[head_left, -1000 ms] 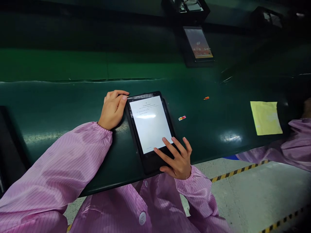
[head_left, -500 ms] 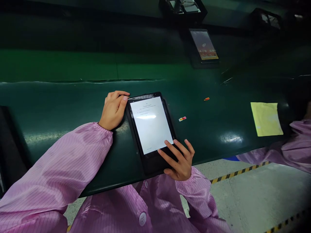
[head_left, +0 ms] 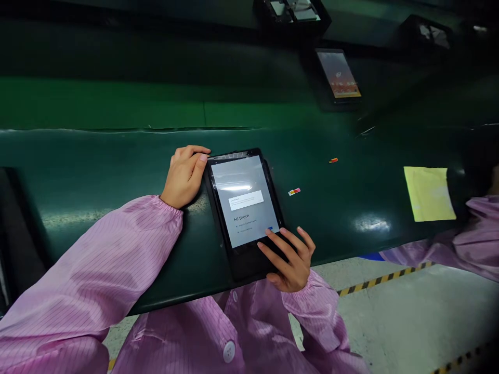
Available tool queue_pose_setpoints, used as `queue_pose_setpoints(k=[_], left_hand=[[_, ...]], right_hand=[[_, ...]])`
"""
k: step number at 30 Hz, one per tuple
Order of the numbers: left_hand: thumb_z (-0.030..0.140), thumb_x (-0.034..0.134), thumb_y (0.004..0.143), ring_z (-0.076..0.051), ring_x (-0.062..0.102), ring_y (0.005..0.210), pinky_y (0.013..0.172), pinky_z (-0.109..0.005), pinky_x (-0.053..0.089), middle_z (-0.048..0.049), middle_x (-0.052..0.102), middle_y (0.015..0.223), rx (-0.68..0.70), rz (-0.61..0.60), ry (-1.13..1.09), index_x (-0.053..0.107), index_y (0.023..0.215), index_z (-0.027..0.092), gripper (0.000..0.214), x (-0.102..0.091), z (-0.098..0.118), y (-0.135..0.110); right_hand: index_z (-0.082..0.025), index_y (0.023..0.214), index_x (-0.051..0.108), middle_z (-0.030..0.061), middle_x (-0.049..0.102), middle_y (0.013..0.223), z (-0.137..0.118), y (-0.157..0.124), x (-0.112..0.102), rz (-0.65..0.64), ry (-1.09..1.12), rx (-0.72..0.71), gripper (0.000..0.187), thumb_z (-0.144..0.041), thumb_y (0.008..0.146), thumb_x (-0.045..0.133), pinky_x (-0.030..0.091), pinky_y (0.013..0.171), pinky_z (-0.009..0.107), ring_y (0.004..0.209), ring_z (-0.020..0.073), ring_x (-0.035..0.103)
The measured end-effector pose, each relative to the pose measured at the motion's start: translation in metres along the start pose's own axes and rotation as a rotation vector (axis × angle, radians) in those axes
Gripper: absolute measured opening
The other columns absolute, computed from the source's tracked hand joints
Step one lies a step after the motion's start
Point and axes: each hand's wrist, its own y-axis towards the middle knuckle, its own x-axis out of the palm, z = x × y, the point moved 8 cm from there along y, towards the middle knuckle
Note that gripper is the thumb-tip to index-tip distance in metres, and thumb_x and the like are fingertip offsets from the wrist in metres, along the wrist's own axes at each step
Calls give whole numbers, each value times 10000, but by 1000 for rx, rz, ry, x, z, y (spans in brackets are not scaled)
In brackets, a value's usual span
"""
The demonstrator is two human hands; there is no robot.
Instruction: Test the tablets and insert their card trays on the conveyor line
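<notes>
Just under the right hand's fingertips, a tablet in a black case (head_left: 244, 202) is lying on a dark green workbench (head_left: 117, 166), as seen from the head cam. Its long axis runs away from the body, with the far end leaning slightly left. The right hand (head_left: 288, 257) is nearer the screen: its fingers (head_left: 283, 241) are spread open over the case's near end, and the index tip is placed on the lower right of the display, by a small blue patch. Nothing is clenched there. A "Hi there" page with a white pop-up box is shown on the screen.

Left of the tablet, the left hand (head_left: 183, 176) is rested on the bench, with its curled fingers (head_left: 197, 153) at the case's far corner. Whether that corner is gripped can't be told.

Right of the fingers, some bench room is left before two small red-and-yellow labels (head_left: 294, 191) and a yellow sheet (head_left: 429, 194). The case's near end sits close to the bench's front edge, and another tablet (head_left: 338, 74) is placed well beyond.
</notes>
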Motion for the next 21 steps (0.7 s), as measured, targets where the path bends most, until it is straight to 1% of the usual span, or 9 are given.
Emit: queue_pose_setpoints(k=[4,6,8,11,13,16,21], left_hand=[[407,285,992,-228,510,1115,1028,-429,341,-35,632,1190,19,-5,3,642,971,222,403,0,1,1],[416,279,991,-232,513,1116,1026,-434,343,-39,635,1186,19,-9,4,643,969,224,412,0,1,1],[434,272,988,-238,511,1117,1024,-439,345,-42,637,1188,15,-11,6,645,965,228,427,1,0,1],[450,268,986,-241,505,1123,1023,-441,341,-42,635,1195,10,-16,10,645,964,228,438,1,0,1],[447,271,987,-237,500,1128,1023,-437,337,-39,632,1198,8,-17,8,643,967,225,433,2,-1,1],[428,279,989,-231,499,1126,1023,-431,332,-36,633,1194,14,-14,0,641,967,222,418,2,-1,0],[393,292,990,-233,499,1126,1019,-429,336,-33,635,1191,15,-7,0,647,967,219,395,1,1,0]], right_hand=[[-324,1179,673,38,720,1086,4,0,-2,-30,46,37,532,-518,990,215,389,1014,486,1077,239,606],[-336,1196,665,38,685,1175,10,2,-1,-75,71,84,530,-510,992,208,370,1032,511,1132,256,578],[-334,1258,627,45,605,1316,18,6,5,-161,67,149,546,-509,991,185,339,1061,536,1210,278,530],[-303,1354,547,70,452,1471,32,16,15,-280,-18,221,620,-563,974,131,277,1104,566,1319,307,428],[-291,1377,521,86,393,1508,37,23,22,-327,-89,221,669,-614,953,117,242,1118,585,1356,320,376],[-288,1373,524,99,345,1534,41,30,32,-373,-153,203,697,-646,936,115,219,1120,603,1381,332,334],[-291,1354,541,105,310,1550,43,31,37,-406,-191,177,695,-654,932,125,210,1120,598,1396,332,309]])
